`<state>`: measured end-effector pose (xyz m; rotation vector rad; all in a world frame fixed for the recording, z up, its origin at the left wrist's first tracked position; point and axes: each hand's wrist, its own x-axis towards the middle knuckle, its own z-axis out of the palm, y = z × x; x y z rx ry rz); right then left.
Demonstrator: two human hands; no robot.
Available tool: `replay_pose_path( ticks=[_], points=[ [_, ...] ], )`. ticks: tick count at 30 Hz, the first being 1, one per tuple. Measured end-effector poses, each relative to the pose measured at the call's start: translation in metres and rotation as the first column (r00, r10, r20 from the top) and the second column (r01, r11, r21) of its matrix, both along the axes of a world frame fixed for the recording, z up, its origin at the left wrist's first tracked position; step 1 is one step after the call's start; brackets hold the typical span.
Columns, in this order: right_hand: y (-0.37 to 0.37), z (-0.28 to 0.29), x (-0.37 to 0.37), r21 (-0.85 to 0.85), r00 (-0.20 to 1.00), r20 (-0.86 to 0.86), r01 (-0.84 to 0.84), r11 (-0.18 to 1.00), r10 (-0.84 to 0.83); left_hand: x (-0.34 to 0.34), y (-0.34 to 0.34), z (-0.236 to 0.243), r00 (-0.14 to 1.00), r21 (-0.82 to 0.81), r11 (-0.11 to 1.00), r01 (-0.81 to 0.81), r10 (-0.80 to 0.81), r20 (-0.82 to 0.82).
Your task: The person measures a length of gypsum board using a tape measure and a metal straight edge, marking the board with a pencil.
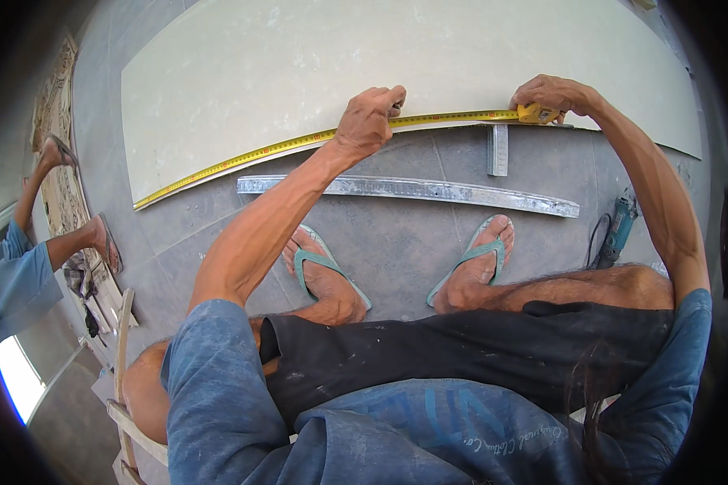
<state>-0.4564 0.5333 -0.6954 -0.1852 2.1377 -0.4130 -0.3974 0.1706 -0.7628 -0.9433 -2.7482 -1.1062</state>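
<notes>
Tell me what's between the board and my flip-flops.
In the head view, a long metal bar, and nearer the board, a short metal piece; grey floor shows around them; your left forearm crosses above.

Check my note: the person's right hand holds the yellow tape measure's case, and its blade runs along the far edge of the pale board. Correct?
Not quite: the head view shows the blade running along the near edge of the pale board, not the far one. The right hand does hold the yellow case.

Lettering marks the blue shirt, small numerals the yellow tape.
</notes>
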Motion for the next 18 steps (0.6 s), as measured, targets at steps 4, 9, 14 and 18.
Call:
replay_pose_path(
  ticks=[4, 9, 14, 18],
  points=[
    [-0.007, 0.007, 0.004, 0.036, 0.998, 0.019, 0.059, 0.998, -0.059, -0.002, -0.002, 0.001, 1.000, -0.023, 1.000, 0.013, -0.013, 0.001],
    [-0.009, 0.014, -0.003, 0.021, 0.996, 0.090, -0.022, 1.000, 0.020, -0.003, -0.002, 0.005, 0.997, 0.048, 0.999, -0.022, 0.018, 0.069],
    [-0.007, 0.026, -0.001, 0.083, 0.992, 0.112, 0.050, 0.995, -0.059, -0.012, -0.008, 0.016, 0.956, 0.126, 0.984, -0.126, 0.087, 0.279],
    [0.004, 0.034, -0.021, -0.139, 0.992, 0.080, -0.082, 0.987, 0.094, -0.045, -0.022, 0.036, 0.943, 0.189, 0.943, -0.274, 0.224, 0.248]
  ],
)
